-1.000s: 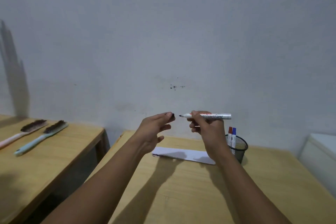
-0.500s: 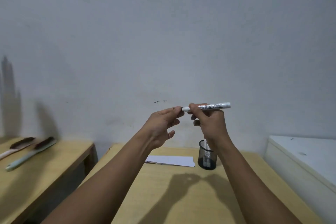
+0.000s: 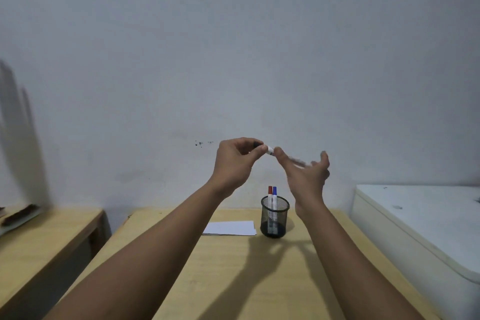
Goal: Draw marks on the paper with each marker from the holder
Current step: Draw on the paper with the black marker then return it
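Observation:
My left hand (image 3: 233, 163) is raised in front of the wall and pinches the black-capped end of a white marker (image 3: 270, 150). The marker slants down to the right, blurred, across my right hand (image 3: 306, 179), whose fingers are spread apart around it. Below the hands, a black mesh holder (image 3: 274, 218) stands on the wooden desk (image 3: 233, 280) with a red marker (image 3: 270, 189) and a blue marker (image 3: 274, 190) upright in it. A white paper (image 3: 230, 227) lies flat just left of the holder.
A second wooden table (image 3: 39, 236) stands to the left across a gap, with brushes (image 3: 18, 215) at its far edge. A white chest-like unit (image 3: 420, 215) sits close against the desk's right side. The grey wall is right behind the desk.
My left hand brought the black cap onto the marker's tip and now pinches that end. My right hand's grip on the barrel has spread apart, and the marker has tilted down to the right.

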Tool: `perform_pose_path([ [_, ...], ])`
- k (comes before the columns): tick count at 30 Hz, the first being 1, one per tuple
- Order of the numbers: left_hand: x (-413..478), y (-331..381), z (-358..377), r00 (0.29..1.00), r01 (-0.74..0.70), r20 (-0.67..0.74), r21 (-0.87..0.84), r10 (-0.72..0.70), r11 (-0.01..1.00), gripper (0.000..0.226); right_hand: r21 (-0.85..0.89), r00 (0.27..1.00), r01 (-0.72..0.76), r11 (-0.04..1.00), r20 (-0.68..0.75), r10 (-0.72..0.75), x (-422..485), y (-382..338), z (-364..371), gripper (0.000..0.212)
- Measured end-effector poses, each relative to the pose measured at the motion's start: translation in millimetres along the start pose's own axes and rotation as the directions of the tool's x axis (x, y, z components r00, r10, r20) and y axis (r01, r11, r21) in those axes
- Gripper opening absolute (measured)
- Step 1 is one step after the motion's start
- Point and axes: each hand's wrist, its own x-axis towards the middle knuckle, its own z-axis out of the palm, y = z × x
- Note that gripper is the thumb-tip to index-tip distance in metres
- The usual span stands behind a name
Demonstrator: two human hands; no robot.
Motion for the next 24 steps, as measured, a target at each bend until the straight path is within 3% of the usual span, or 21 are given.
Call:
perform_pose_path([
  [2, 10, -10, 9, 1.0, -0.007, 0.029, 0.08, 0.005, 0.997, 0.013, -0.151, 0.995, 0.101, 0.983, 0.023, -0.098, 11, 10, -6, 0.111],
  [6, 33, -28, 33, 0.994, -0.046, 0.111, 0.245, 0.02, 0.968, 0.021, -0.305, 0.918, 0.368, 0.879, 0.267, -0.292, 41, 30, -12, 0.02],
  [8, 46, -38, 46, 0.988, -0.054, 0.156, 0.308, 0.005, 0.95, 0.027, -0.354, 0.89, 0.435, 0.828, 0.31, -0.335, 56, 41, -12, 0.004],
  [13, 73, -78, 69, 0.984, -0.026, 0.17, 0.407, -0.048, 0.913, 0.04, -0.394, 0.904, 0.414, 0.82, 0.286, -0.318, 94, 67, -9, 0.021],
  [18, 82, -138, 83, 0.968, 0.009, 0.177, 0.682, -0.176, 0.732, 0.028, -0.411, 0.887, 0.433, 0.802, 0.352, -0.299, 123, 98, -9, 0.056],
  [24, 87, -188, 96, 0.908, 0.057, 0.231, 0.759, -0.351, 0.648, 0.041, -0.476, 0.884, 0.421, 0.772, 0.407, -0.231, 140, 131, -5, 0.053],
])
